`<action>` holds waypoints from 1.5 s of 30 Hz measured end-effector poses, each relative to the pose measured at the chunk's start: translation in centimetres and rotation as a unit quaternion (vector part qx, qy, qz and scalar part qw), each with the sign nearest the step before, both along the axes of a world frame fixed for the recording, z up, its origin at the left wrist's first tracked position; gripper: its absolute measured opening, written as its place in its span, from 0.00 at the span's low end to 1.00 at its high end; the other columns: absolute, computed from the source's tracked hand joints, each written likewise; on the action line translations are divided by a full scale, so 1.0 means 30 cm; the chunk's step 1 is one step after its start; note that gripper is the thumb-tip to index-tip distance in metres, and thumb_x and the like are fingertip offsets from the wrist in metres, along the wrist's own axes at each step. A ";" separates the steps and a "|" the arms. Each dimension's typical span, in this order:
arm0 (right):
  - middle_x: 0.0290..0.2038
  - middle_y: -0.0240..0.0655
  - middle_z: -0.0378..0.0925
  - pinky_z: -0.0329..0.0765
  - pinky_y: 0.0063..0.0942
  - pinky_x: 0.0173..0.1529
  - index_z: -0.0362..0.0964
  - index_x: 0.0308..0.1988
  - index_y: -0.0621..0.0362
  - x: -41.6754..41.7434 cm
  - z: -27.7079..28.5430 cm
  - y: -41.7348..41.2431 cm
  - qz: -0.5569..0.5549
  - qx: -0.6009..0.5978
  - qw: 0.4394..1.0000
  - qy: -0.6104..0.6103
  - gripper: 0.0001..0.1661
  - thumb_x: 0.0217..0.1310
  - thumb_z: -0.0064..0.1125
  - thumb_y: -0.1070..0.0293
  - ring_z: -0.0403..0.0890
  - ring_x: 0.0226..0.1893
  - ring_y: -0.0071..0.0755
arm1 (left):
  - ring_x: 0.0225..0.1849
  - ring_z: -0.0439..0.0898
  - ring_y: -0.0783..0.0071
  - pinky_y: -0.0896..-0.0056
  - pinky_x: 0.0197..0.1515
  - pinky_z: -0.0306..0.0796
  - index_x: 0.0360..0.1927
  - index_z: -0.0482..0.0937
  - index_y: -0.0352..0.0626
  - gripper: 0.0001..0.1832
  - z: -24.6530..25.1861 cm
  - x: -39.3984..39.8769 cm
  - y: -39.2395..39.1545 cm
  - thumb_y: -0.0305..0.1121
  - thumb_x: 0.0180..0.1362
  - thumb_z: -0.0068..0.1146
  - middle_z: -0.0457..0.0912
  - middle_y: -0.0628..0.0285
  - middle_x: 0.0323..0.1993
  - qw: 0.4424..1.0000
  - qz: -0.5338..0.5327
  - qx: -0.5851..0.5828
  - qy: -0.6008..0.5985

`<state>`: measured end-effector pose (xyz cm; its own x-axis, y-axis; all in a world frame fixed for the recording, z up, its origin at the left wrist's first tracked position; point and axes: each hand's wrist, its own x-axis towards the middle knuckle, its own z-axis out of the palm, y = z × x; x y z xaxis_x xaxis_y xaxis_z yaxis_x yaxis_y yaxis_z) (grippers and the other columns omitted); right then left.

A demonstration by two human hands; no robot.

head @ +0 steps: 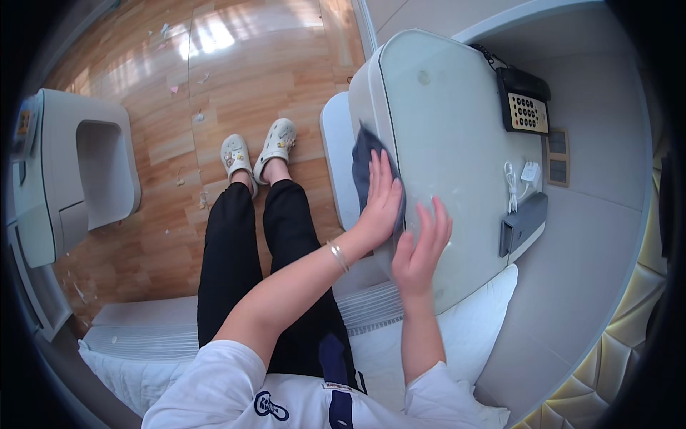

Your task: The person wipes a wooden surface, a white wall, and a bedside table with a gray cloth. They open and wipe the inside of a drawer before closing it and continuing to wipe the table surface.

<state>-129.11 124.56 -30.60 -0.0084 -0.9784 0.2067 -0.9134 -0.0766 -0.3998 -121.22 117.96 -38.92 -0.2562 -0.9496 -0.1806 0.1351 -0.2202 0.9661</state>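
A dark grey-blue cloth (366,155) lies against the near side edge of a pale, glass-topped cabinet (455,139). My left hand (381,206) presses flat on the cloth with its fingers extended; a silver bangle circles that wrist. Just right of it, my right hand (423,244) is over the glass top, fingers apart and slightly blurred, holding nothing. Whether its fingertips touch the glass is unclear.
On the cabinet's far side are a black corded telephone (524,102), a white charger (530,172) with a coiled cable, and a grey box (523,224). A white cabinet (107,112) stands left. Small scraps lie on the wood-look floor (161,123). White bedding (455,338) is beside me.
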 end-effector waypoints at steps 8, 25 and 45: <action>0.61 0.55 0.61 0.56 0.54 0.65 0.64 0.58 0.60 0.010 -0.054 -0.391 0.069 -0.004 0.995 0.077 0.25 0.63 0.50 0.64 0.62 0.62 0.60 | 0.76 0.33 0.42 0.46 0.72 0.33 0.75 0.36 0.45 0.39 -0.074 0.007 -0.342 0.55 0.70 0.31 0.32 0.46 0.76 0.996 0.073 -0.049 -0.028; 0.65 0.30 0.66 0.53 0.51 0.67 0.74 0.56 0.41 0.058 -0.021 -0.430 0.186 0.038 0.977 0.093 0.26 0.56 0.58 0.53 0.63 0.65 0.44 | 0.72 0.45 0.35 0.41 0.71 0.43 0.71 0.53 0.46 0.39 -0.110 -0.016 -0.217 0.48 0.60 0.54 0.43 0.45 0.74 0.958 0.129 -0.220 -0.133; 0.70 0.43 0.53 0.60 0.53 0.65 0.66 0.63 0.42 0.074 -0.056 -0.448 0.098 0.007 0.985 0.140 0.37 0.53 0.65 0.56 0.55 0.68 0.57 | 0.57 0.70 0.66 0.64 0.58 0.67 0.57 0.67 0.45 0.20 -0.168 -0.047 -0.188 0.46 0.69 0.45 0.70 0.58 0.55 0.989 0.101 0.006 0.106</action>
